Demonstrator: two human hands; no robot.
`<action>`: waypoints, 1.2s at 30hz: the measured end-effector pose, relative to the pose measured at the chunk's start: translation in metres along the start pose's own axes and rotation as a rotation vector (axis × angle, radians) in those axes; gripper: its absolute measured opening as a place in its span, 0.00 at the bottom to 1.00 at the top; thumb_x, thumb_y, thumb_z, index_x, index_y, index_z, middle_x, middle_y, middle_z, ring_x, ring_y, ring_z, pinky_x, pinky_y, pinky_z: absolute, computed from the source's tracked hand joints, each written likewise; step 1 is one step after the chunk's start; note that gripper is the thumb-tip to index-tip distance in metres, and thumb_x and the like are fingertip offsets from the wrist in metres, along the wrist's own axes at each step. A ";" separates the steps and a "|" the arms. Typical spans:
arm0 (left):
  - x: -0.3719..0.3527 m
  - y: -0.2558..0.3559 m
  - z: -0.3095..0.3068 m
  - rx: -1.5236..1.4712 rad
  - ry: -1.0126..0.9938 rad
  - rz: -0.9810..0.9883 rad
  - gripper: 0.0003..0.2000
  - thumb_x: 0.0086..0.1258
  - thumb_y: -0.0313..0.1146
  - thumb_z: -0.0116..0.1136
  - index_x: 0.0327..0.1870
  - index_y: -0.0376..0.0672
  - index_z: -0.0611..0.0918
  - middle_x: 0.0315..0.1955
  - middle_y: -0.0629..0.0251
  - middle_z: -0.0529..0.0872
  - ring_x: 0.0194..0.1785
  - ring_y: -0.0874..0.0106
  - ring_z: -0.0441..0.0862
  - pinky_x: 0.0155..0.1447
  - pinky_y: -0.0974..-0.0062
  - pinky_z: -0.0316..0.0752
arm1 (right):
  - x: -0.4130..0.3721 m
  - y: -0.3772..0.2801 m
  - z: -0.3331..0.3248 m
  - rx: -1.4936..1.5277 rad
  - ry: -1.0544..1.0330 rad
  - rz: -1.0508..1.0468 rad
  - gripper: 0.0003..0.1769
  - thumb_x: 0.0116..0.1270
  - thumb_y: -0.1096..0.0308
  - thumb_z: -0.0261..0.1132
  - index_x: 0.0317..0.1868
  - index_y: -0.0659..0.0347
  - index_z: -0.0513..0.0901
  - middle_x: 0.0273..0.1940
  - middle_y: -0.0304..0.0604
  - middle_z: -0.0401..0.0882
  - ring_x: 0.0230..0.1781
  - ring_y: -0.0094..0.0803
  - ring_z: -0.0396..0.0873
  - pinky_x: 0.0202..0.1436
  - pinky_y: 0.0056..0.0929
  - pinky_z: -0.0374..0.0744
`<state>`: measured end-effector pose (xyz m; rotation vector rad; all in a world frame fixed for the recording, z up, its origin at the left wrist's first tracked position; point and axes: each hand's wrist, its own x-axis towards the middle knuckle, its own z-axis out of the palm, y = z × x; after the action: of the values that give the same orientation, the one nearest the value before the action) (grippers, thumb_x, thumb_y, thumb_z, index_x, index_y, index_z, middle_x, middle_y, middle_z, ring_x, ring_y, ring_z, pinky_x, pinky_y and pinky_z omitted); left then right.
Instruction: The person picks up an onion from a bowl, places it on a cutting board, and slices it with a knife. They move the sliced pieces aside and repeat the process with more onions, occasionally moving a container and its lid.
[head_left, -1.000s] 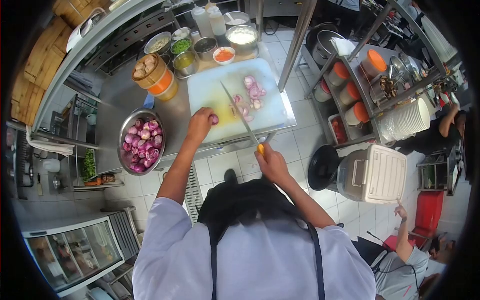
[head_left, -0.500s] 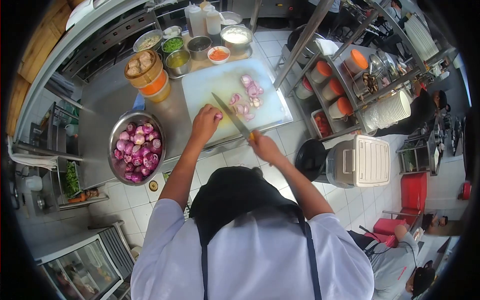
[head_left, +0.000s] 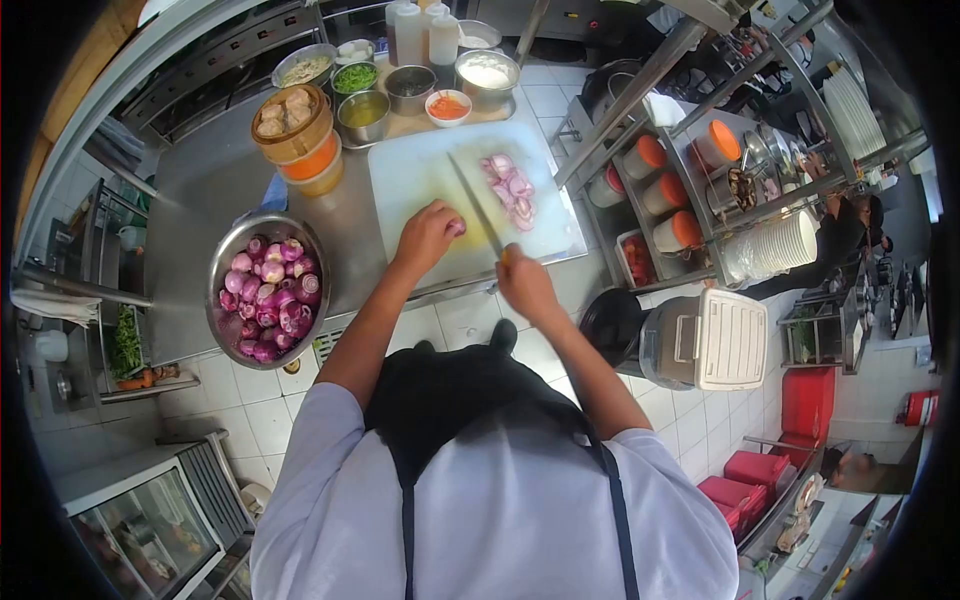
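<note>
My left hand [head_left: 428, 236] rests on the white cutting board [head_left: 400, 168], its fingers closed around a small purple onion piece [head_left: 457, 227]. In my right hand [head_left: 527, 284] is a kitchen knife [head_left: 476, 203], gripped by its handle, mostly hidden by my fingers. The blade points away from me, to the right of the onion piece and apart from it. Just beyond the blade, onion slices [head_left: 512, 192] lie in a pile on the board's right side. A metal bowl [head_left: 222, 335] of peeled purple onions [head_left: 270, 290] stands to the left of my left hand.
Behind the board are a bamboo steamer [head_left: 290, 118], metal bowls of ingredients, a small bowl of orange bits [head_left: 448, 106] and squeeze bottles [head_left: 443, 40]. A metal shelf with orange-lidded containers [head_left: 673, 230] stands at right, near a lidded bin [head_left: 730, 340].
The scattered slices now sit together in one pile farther right. Both hands have shifted slightly, the left one to the right. A person at lower right has gone from view.
</note>
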<state>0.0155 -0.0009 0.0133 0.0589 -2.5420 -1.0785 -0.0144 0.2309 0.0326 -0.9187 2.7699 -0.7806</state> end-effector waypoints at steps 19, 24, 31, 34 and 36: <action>0.027 0.004 0.001 0.070 -0.232 0.126 0.06 0.61 0.24 0.68 0.34 0.39 0.82 0.37 0.57 0.83 0.43 0.53 0.84 0.48 0.57 0.79 | 0.025 -0.001 0.014 -0.057 -0.169 -0.027 0.12 0.74 0.68 0.56 0.46 0.70 0.73 0.31 0.64 0.86 0.34 0.62 0.87 0.39 0.56 0.85; 0.030 0.000 0.001 0.030 -0.245 0.134 0.05 0.60 0.24 0.68 0.34 0.40 0.83 0.37 0.56 0.83 0.43 0.53 0.84 0.48 0.56 0.79 | 0.020 -0.020 -0.016 -0.117 -0.302 0.113 0.15 0.75 0.64 0.56 0.48 0.70 0.73 0.33 0.65 0.86 0.37 0.65 0.86 0.46 0.60 0.82; 0.025 0.000 0.002 0.047 -0.234 0.121 0.05 0.60 0.25 0.68 0.33 0.41 0.83 0.36 0.56 0.83 0.43 0.52 0.84 0.48 0.55 0.79 | 0.043 -0.021 0.006 -0.074 -0.226 0.099 0.15 0.75 0.63 0.56 0.48 0.71 0.73 0.34 0.67 0.86 0.39 0.64 0.87 0.44 0.59 0.83; 0.028 0.000 -0.001 0.016 -0.226 0.155 0.05 0.60 0.24 0.69 0.34 0.41 0.83 0.37 0.56 0.84 0.43 0.53 0.85 0.48 0.57 0.80 | 0.034 -0.024 -0.009 -0.110 -0.274 0.111 0.14 0.74 0.64 0.57 0.47 0.71 0.75 0.35 0.67 0.87 0.39 0.62 0.88 0.44 0.56 0.85; 0.028 -0.002 0.001 0.033 -0.212 0.156 0.06 0.59 0.24 0.69 0.34 0.41 0.84 0.37 0.57 0.84 0.43 0.54 0.85 0.48 0.58 0.81 | 0.033 -0.021 0.002 -0.101 -0.252 0.121 0.15 0.73 0.65 0.58 0.47 0.71 0.76 0.36 0.67 0.87 0.40 0.62 0.88 0.45 0.55 0.86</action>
<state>-0.0108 -0.0070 0.0200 -0.2540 -2.6981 -1.0309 -0.0298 0.1958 0.0427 -0.7947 2.6323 -0.4741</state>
